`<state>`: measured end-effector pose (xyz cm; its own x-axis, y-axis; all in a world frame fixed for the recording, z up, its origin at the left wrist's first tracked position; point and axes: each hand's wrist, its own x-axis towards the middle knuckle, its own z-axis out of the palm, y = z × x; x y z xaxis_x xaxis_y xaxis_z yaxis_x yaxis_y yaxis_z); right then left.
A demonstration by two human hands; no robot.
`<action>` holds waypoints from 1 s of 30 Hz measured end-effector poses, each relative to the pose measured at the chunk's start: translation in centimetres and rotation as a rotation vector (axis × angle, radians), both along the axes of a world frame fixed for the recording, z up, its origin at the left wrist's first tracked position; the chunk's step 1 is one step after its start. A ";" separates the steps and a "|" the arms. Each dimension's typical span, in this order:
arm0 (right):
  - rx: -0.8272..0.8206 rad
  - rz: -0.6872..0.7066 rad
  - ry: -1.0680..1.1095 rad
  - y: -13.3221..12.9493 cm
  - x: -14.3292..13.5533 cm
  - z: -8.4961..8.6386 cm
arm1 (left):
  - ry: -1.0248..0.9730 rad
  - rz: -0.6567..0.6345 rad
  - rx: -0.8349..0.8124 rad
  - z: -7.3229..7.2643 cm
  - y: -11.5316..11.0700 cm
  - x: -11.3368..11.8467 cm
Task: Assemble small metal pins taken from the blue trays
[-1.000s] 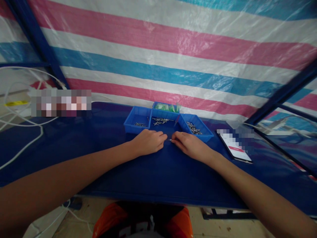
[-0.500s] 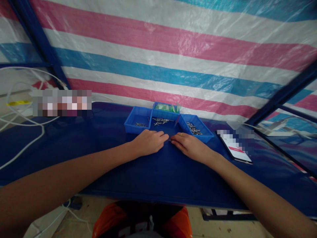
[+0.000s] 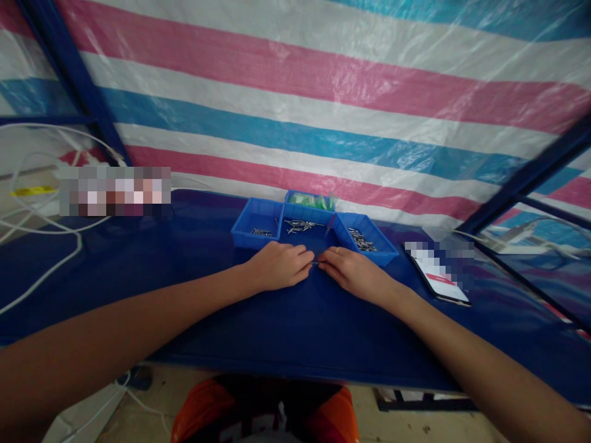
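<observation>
A thin metal piece (image 3: pixel 315 263) spans the small gap between my two hands, just above the blue table (image 3: pixel 295 326). One end is pinched in the fingertips of my left hand (image 3: pixel 282 266), the other in those of my right hand (image 3: pixel 348 268), which wears a ring. Behind them lies a loose pile of metal pins (image 3: pixel 300 226). A blue bin (image 3: pixel 256 223) with a few small metal parts stands at the left of the pile. To the right, another blue bin (image 3: pixel 364 239) holds many metal parts.
A third blue bin (image 3: pixel 310 212) with green-and-clear plastic packets (image 3: pixel 314 201) stands behind the pile. A phone (image 3: pixel 438 274) lies at the right. White cables (image 3: pixel 69 264) run over the table's left side. A striped sheet (image 3: pixel 295 111) hangs behind.
My fingertips have shifted slightly, and more of the thin metal piece shows between them. The bins and the pile have not moved.
</observation>
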<state>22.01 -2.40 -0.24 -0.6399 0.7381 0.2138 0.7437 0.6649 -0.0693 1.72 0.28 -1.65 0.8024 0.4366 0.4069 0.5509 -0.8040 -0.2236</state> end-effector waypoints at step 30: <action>-0.046 -0.102 0.006 -0.4 -0.2 0.8 | 0.011 0.051 -0.019 -0.2 0.0 0.3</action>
<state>21.78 -2.85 0.52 -0.5600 0.8082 0.1821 0.8066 0.5820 -0.1028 1.97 0.25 -1.80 0.7833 0.4847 0.3892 0.5890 -0.7789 -0.2153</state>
